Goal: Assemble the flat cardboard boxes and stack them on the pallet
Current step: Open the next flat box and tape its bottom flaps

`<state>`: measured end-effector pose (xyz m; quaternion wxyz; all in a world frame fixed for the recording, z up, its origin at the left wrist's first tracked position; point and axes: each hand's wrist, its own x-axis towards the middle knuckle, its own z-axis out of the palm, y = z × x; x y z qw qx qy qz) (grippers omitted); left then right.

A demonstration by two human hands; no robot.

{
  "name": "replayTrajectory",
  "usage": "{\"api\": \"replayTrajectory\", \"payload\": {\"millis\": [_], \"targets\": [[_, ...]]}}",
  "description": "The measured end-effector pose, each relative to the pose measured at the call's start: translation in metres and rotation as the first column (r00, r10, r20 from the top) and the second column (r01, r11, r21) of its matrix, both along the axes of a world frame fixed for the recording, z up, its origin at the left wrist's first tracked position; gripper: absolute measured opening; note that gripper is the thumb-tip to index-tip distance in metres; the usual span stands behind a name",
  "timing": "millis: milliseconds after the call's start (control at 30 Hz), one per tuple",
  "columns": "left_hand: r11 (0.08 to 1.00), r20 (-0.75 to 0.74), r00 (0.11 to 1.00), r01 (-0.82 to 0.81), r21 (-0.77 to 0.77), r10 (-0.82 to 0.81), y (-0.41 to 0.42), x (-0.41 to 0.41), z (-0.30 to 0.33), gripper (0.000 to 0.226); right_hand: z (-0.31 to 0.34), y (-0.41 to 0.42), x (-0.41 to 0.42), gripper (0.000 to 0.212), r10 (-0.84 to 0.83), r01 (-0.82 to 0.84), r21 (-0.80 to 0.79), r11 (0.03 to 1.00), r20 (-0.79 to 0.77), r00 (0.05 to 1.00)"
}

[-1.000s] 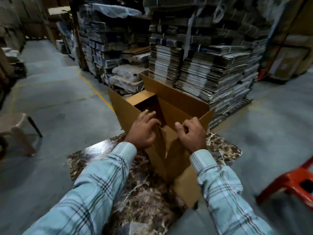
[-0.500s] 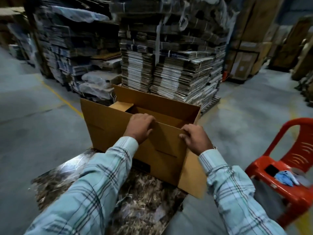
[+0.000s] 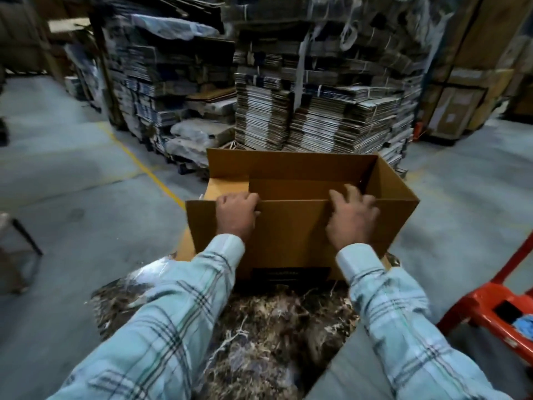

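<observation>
- cardboard box [image 3: 291, 235] – opened up into a rectangle, standing on the marbled desk [image 3: 259, 336] right in front of the person, open side up, near wall facing the camera.
- left hand [image 3: 235, 216] – fingers curled over the near top edge of the box, gripping it toward the left end.
- right hand [image 3: 350, 219] – laid on the same near edge toward the right, fingers spread and reaching over the rim into the box; loose hold at most, can't tell if it really pinches the cardboard.
- inside the box – a flap [image 3: 227, 187] at the left end folded inward, long inner panel visible; bottom not in view, so can't tell if it is closed.
- progress, my read: box is squared up, flaps being worked; closing it and stacking not done. No assembled boxes visible on any pallet.
- red plastic chair [image 3: 490, 301] – right of the desk, blue cloth on the seat.
- concrete floor [image 3: 72, 174] – yellow line running to the left of the box.
- bundles of flat cardboard [image 3: 317, 116] – tall tied stacks just behind the box, plenty left to assemble.
</observation>
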<state>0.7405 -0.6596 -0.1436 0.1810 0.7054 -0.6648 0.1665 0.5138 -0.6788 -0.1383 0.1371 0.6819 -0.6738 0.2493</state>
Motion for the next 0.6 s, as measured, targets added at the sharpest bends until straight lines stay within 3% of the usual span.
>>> {"api": "replayTrajectory", "payload": {"millis": [33, 100, 133, 200, 267, 333, 467, 533, 600], "targets": [[1.0, 0.025, 0.999, 0.031, -0.005, -0.031, 0.004, -0.019, 0.005, 0.027, -0.003, 0.004, 0.025, 0.065, 0.154, -0.154, -0.004, 0.988, 0.026, 0.988], [0.99, 0.009, 0.993, 0.115, 0.077, -0.116, 0.006, -0.049, 0.015, 0.031, -0.006, 0.011, 0.061, 0.068, 0.393, -0.426, 0.111, 0.898, 0.229, 0.89], [0.971, -0.042, 0.988, 0.155, 0.18, -0.15, 0.003, -0.053, 0.024, 0.035, -0.005, 0.011, 0.066, 0.07, 0.425, -0.503, 0.174, 0.847, 0.348, 0.836], [0.895, -0.157, 0.971, 0.229, 0.383, -0.181, -0.004, -0.042, 0.044, 0.033, -0.004, 0.009, 0.055, 0.062, 0.504, -0.597, 0.217, 0.772, 0.362, 0.784], [0.846, -0.291, 0.946, 0.269, 0.46, -0.143, -0.011, -0.012, 0.058, 0.027, -0.006, 0.007, 0.033, 0.048, 0.589, -0.658, 0.23, 0.717, 0.306, 0.748], [0.826, -0.347, 0.927, 0.305, 0.475, -0.143, -0.016, 0.013, 0.054, 0.035, -0.002, 0.008, 0.016, 0.045, 0.611, -0.679, 0.199, 0.706, 0.314, 0.727], [0.709, -0.342, 0.897, 0.432, 0.557, -0.278, -0.006, -0.01, 0.017, 0.04, 0.01, 0.011, 0.005, 0.037, 0.605, -0.676, 0.105, 0.73, 0.36, 0.71], [0.693, -0.203, 0.9, 0.429, 0.579, -0.387, -0.003, -0.036, 0.01, 0.057, 0.011, 0.015, 0.001, 0.035, 0.598, -0.67, 0.096, 0.736, 0.369, 0.711], [0.623, -0.202, 0.892, 0.43, 0.654, -0.404, -0.007, -0.05, 0.0, 0.063, 0.01, 0.018, -0.008, 0.032, 0.592, -0.666, 0.095, 0.74, 0.38, 0.711]]}}
